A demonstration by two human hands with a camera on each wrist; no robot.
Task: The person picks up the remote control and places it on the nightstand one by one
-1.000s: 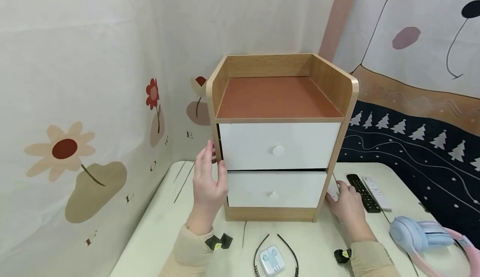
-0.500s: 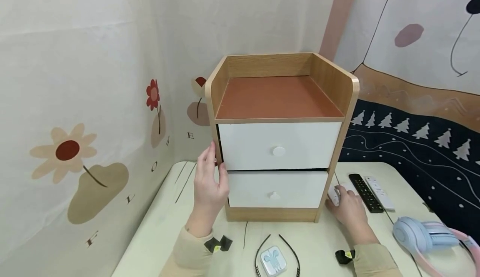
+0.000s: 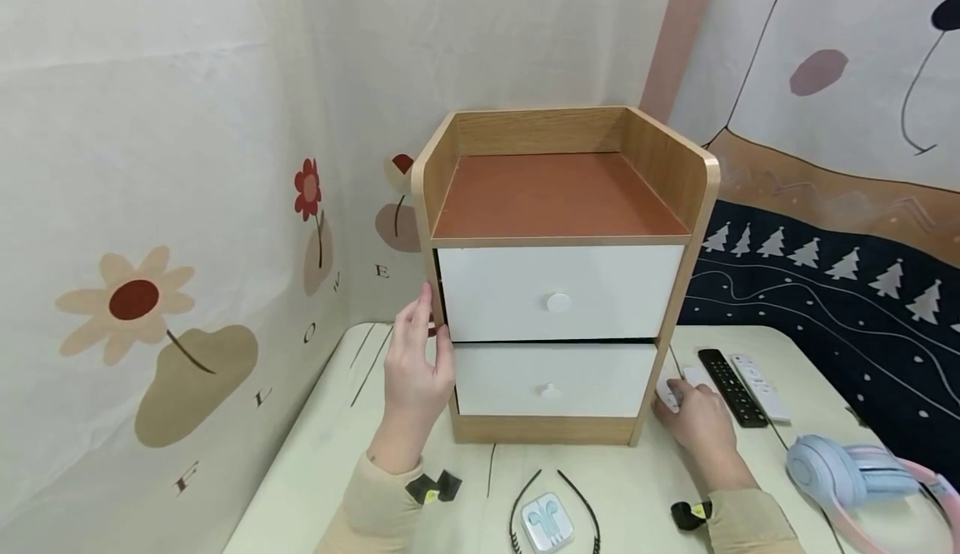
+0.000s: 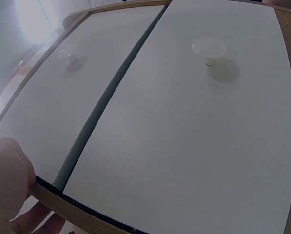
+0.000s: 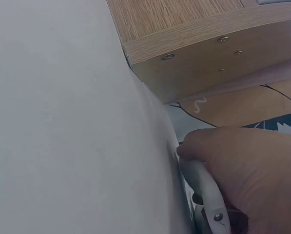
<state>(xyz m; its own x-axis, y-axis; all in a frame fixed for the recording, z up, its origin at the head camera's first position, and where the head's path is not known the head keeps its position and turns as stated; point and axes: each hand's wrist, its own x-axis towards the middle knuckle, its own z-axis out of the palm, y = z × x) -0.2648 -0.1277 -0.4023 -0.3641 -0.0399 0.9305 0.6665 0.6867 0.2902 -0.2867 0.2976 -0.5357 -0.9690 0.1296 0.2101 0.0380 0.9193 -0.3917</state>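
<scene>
A small wooden cabinet (image 3: 558,196) stands upright with two white drawer fronts, the upper one (image 3: 495,291) and the lower one (image 3: 495,383), each with a round white knob. Against its left side panel my left hand (image 3: 416,366) rests with long, nearly straight fingers. In the left wrist view the thumb (image 4: 11,165) lies at the panel's front edge while other fingers show on its outer side. Beside the cabinet's lower right, my right hand (image 3: 699,425) holds a curved white object (image 5: 206,192) with a small screw on it. Its kind cannot be told, as the hand hides much of it.
Right of that hand lie a black remote control (image 3: 731,387) and a white remote control (image 3: 759,386). Pink and blue headphones (image 3: 821,466) rest at the right. Boxed earphones (image 3: 546,522) sit in front, between two black curved ends. Patterned cloth hangs behind.
My right hand has shifted slightly toward me with the white object. The left fingers have settled a little closer against the cabinet's side. The drawers have not moved.
</scene>
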